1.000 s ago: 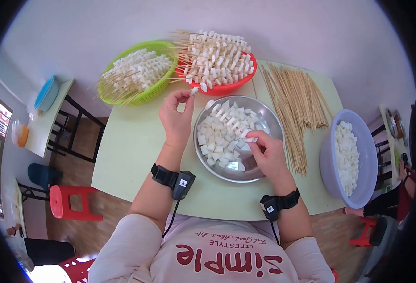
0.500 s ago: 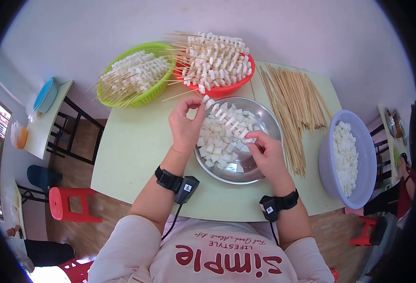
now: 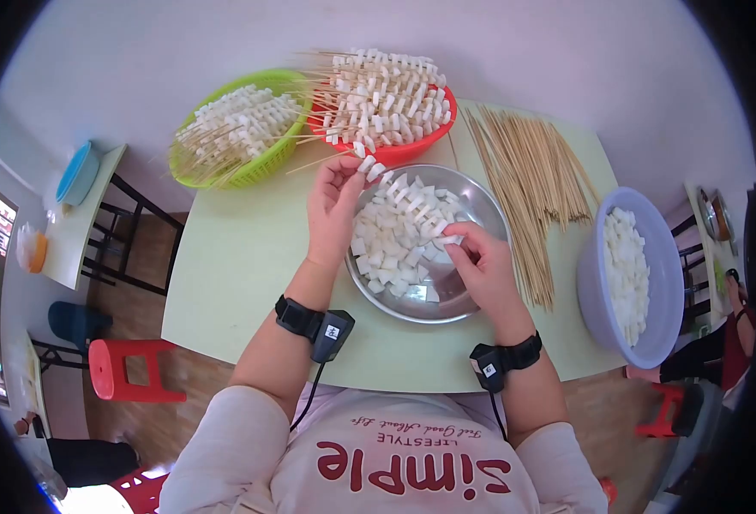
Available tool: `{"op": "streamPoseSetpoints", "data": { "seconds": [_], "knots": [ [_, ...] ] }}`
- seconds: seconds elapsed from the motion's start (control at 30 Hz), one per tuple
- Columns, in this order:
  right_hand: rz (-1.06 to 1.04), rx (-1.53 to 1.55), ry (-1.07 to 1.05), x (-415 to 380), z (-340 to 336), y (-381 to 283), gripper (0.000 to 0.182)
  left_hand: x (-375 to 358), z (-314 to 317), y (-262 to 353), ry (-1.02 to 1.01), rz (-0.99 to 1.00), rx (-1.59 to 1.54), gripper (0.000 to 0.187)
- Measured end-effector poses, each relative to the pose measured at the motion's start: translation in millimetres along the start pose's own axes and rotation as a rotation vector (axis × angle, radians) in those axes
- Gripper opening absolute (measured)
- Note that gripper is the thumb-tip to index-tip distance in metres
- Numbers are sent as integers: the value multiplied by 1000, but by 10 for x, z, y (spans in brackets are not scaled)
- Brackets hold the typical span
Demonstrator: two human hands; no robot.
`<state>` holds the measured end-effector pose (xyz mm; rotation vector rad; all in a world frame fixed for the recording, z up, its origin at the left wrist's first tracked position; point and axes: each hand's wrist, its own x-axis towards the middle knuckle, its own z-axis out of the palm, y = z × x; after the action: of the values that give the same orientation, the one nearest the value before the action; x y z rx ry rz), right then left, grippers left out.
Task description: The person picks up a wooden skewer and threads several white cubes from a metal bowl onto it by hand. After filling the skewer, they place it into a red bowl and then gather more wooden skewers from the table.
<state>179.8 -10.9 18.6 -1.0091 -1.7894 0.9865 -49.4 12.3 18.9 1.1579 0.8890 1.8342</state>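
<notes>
A thin skewer threaded with a row of white food chunks slants over the steel bowl. My left hand is closed on its upper left end. At the lower right end, my right hand pinches the last white chunk between thumb and fingers; the stick's tip is hidden there. Below the skewer, loose white chunks lie in the bowl, mostly on its left side. Both wrists wear black straps with small boxes.
Filled skewers lie in a green basket and a red basket behind the bowl. Bare bamboo sticks are spread to its right. A lavender tub holds more white chunks. Another person's arm shows at far right.
The view has shifted slightly, so the table and its contents sit a little higher in the picture. Both hands still hold the skewer over the bowl in nearly the same pose.
</notes>
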Motion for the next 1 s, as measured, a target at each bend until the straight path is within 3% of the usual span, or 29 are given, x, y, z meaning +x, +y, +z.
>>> {"op": "streamPoseSetpoints", "data": {
  "seconds": [0.17, 0.3, 0.37, 0.4, 0.47, 0.67, 0.9, 1.0],
  "knots": [
    [39, 80, -40, 4, -20, 36, 17, 22, -54, -37, 16, -78, -161, 18],
    [98, 174, -39, 12, -27, -24, 16, 67, -116, -11, 18, -97, -84, 16],
    [105, 215, -14, 18, -23, -15, 16, 122, -262, 100, -217, -284, 303, 16],
    [101, 208, -10, 25, -27, 2, 15, 122, -290, 247, -218, -286, 303, 16],
    [101, 200, 3, 25, -34, 11, 15, 88, -288, 574, -558, -342, 1019, 16],
    [120, 234, 5, 34, -29, 53, 15, -57, -283, 617, -647, -109, 1338, 19],
    [121, 226, 16, 29, -29, 60, 15, -61, -199, 550, -700, -93, 1378, 18],
    [92, 175, 13, 33, -24, 48, 15, 22, -228, 448, -568, -24, 1108, 17]
  ]
}}
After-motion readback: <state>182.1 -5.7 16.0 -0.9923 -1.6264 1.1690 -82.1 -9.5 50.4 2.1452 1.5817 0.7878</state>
